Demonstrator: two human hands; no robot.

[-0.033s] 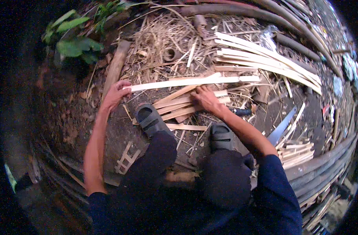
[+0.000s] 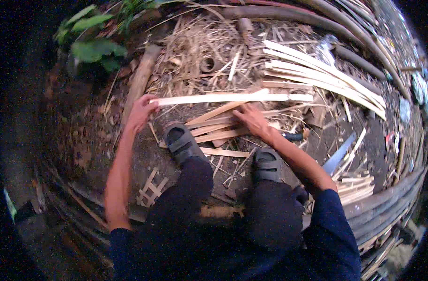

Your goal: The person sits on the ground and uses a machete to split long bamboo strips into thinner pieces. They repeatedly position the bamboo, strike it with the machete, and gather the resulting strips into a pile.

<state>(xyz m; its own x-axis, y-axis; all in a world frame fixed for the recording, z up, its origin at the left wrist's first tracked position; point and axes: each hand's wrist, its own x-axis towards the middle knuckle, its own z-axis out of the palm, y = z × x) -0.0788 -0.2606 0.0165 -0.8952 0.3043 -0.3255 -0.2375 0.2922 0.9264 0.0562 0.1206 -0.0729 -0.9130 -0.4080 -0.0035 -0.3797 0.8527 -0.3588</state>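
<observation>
One pale strip (image 2: 217, 99) in left grip (image 2: 143, 112)

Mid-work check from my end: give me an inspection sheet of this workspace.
Surface: dark earth, littered with scraps.
Work pieces: long pale strip; shorter strips nearer the person.
Clutter: straw-like shavings, blue-grey saw blade, small slatted lattice.
Grip: left hand holds the long strip's left end; right hand is at the shorter strips, its hold unclear.
Cables: nothing seen.
Surroundings: leafy plant upper left; long poles lower right.
</observation>
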